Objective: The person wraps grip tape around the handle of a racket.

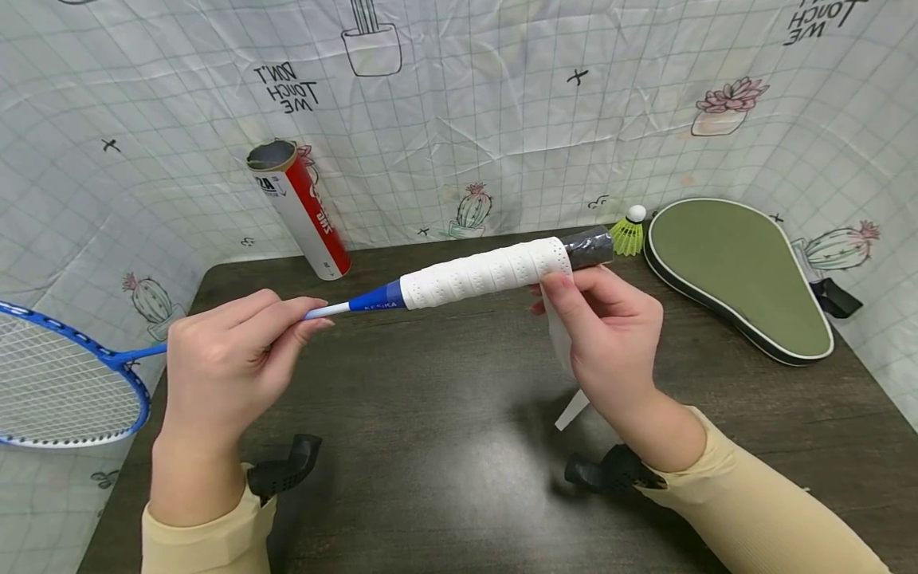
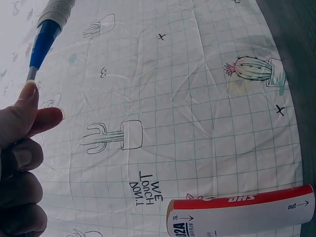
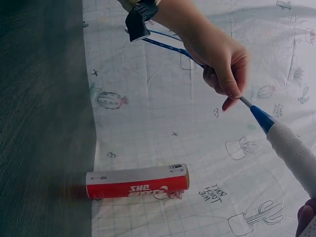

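Observation:
A blue badminton racket [image 1: 376, 298] is held in the air across the head view, its strung head at the far left. My left hand [image 1: 222, 351] pinches its thin shaft between thumb and forefinger, just beside the blue cone. White perforated grip tape [image 1: 488, 271] is wound in overlapping turns over most of the handle. Bare dark handle end [image 1: 591, 247] shows past the last turn. There my right hand [image 1: 617, 335] pinches the tape, thumb in front at the lower edge. A loose tape tail [image 1: 571, 410] hangs below that hand, partly hidden behind it.
A red and white shuttlecock tube [image 1: 304, 211] stands upright at the table's back left. Toward the back right, a yellow-green shuttlecock [image 1: 629, 231] sits beside an olive racket cover [image 1: 739, 275]. A patterned white cloth [image 1: 445, 159] hangs behind the dark table [image 1: 430, 446].

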The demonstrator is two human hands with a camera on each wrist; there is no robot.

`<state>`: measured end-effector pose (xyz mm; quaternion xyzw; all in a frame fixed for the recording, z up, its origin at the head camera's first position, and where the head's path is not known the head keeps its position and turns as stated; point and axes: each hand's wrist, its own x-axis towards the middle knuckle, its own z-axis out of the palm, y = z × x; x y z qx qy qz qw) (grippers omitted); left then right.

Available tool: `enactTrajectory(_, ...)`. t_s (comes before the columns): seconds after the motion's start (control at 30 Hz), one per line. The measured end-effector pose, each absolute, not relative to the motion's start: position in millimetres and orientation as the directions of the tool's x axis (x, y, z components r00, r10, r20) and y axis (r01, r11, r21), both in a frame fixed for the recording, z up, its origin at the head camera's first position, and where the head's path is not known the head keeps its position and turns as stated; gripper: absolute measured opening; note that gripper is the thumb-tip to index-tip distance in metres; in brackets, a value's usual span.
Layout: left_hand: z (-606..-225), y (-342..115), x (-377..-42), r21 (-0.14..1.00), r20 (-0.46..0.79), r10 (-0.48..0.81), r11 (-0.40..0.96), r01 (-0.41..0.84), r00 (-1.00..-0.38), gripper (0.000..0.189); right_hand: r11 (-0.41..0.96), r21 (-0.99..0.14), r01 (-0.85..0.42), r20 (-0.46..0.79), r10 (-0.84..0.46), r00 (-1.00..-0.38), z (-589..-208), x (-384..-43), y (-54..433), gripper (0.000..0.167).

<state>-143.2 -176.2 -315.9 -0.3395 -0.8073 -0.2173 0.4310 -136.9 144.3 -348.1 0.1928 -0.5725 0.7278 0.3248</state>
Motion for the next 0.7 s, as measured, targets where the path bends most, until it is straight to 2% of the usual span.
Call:
enactTrajectory(0.1, -316.5, -177.0, -143.4, 0.059, 0.845, 0.359, 0.675, 0.736, -0.397, 0.039, -0.143, -0.707, -0.692, 0.653, 0.244, -0.717, -348.1, -137.3, 144.3, 0.025)
enactTrajectory(0.3, -315.8, -179.0, -142.4, 0.073, 0.829, 0.373, 0.667, 0.741, -0.417, 0.038, -0.097, -0.717, -0.690, 0.657, 0.237, -0.716, -348.4, -136.8, 145.2, 0.041)
enactTrajectory(0.43, -314.9, -179.5, -141.3, 0.104, 0.816, 0.381, 0.643, 0.759, -0.435, 0.019, -0.085, -0.739, -0.669, 0.637, 0.237, -0.734, -348.6, -135.2, 145.5, 0.043)
enactTrajectory(0.5, -314.6, -179.3, -141.0, 0.116, 0.824, 0.371, 0.631, 0.767, -0.429, 0.009, -0.096, -0.746, -0.659, 0.625, 0.240, -0.743, -348.3, -134.6, 145.2, 0.038)
enactTrajectory(0.7, -313.4, -176.3, -141.7, 0.127, 0.860, 0.328, 0.604, 0.787, -0.391, 0.009, -0.211, -0.738, -0.641, 0.593, 0.250, -0.765, -346.5, -134.5, 142.7, 0.015)
